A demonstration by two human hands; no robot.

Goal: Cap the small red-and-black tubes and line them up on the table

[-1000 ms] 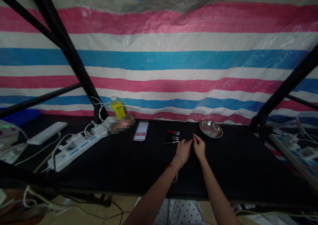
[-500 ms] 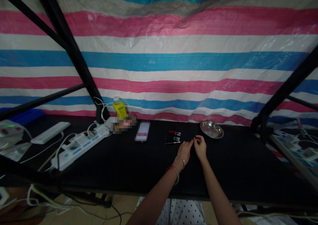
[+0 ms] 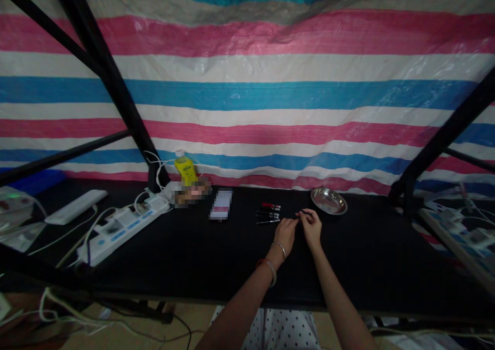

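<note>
My left hand rests over the black table, its fingers bent and reaching toward the other hand. Close beside it on the right, my right hand is closed in a pinch around something small and dark that I cannot make out. To the left of my hands lie a red pen, dark pens and a thin silver-and-black pen, roughly parallel. A round shiny metal dish sits behind my right hand, to its right. What my left fingertips hold, if anything, is too small to tell.
A phone lies left of the pens. Farther left are a yellow bottle, a white power strip with cables, and a white flat device. Black metal bars slant at both sides. A striped sheet hangs behind the table.
My left hand has shifted slightly left, and a small gap shows between the fingertips of my two hands. The view has moved a little.
</note>
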